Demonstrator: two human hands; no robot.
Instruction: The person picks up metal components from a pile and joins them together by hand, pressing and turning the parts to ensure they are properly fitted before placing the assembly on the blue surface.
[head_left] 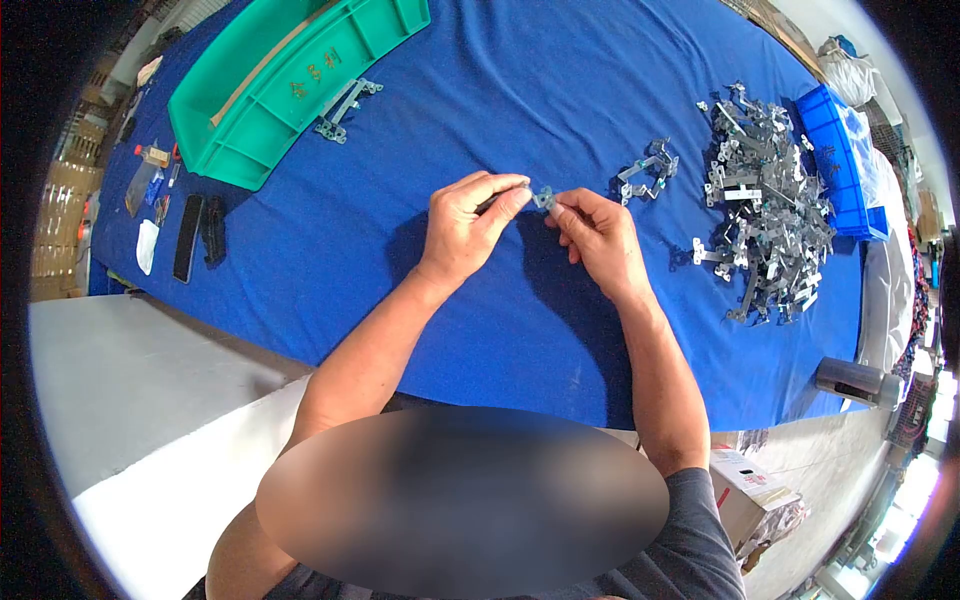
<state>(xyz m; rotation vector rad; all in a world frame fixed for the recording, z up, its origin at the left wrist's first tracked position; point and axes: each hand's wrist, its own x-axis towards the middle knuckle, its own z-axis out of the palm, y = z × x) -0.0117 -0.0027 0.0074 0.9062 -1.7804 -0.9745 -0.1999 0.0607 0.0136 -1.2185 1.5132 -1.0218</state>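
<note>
My left hand (465,225) pinches one end of a small metal bracket-like part, its fingers closed and hiding most of that end. The other end of the metal part (543,197) shows between the hands, and my right hand (602,238) grips it with thumb and fingers. Both hands are above the blue cloth, at the middle of the table. To the right of my right hand lies a small group of similar metal parts (632,188). Farther right is a large heap of metal parts (765,190). The exact shape of the held part is partly hidden.
A green plastic bin (225,150) stands at the back left, with a few metal parts (345,110) beside it. A blue crate (835,165) borders the heap. A black phone-like object (187,238) lies at left, a metal cup (858,382) at the right edge.
</note>
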